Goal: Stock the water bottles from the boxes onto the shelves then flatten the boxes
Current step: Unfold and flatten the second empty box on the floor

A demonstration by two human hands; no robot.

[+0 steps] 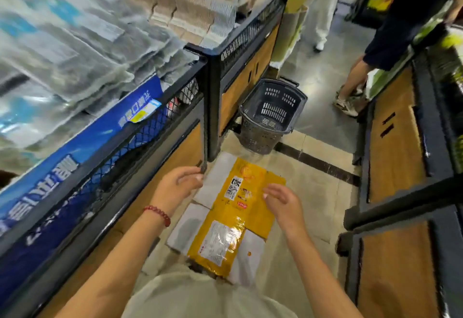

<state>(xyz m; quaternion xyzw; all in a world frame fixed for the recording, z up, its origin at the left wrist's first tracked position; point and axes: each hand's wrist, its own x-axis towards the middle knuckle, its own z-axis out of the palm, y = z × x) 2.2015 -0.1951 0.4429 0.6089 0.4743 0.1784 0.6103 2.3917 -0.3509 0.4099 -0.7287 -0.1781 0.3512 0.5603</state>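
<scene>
Down on the tiled floor (323, 207), straight below me, lies the flattened yellow box (240, 220), its pale flaps spread out on both long sides and printed labels showing on its upper face. I see it lying flat in the aisle, just beside the foot of the black shelf post (213, 107) on my left.

My left hand (180, 187) hovers over the box's left flaps, fingers loosely bent and thumb out, with nothing held in it; a red bead bracelet (157, 215) sits on that wrist. My right hand (283, 202) hangs above the box's right edge, fingers relaxed and slightly curled, also holding nothing. I cannot tell whether either hand touches the cardboard.

To my left, the display bin with the black mesh rail (140, 139) is piled with shrink-wrapped packs of water bottles (75, 49), blurred, with a blue carton (82, 147) bearing white characters lying along the rail beneath them. Further along the same bin sit stacked brown cartons (185, 4).

Beyond the box, a dark plastic shopping basket (270, 114) stands on the floor against the shelf base. On the right, wooden-panelled shelf units (395, 147) with black frames line the aisle. A person in dark clothing (400, 29) bends toward that right shelf, and another pair of legs in pale trousers (323, 4) stands further back.
</scene>
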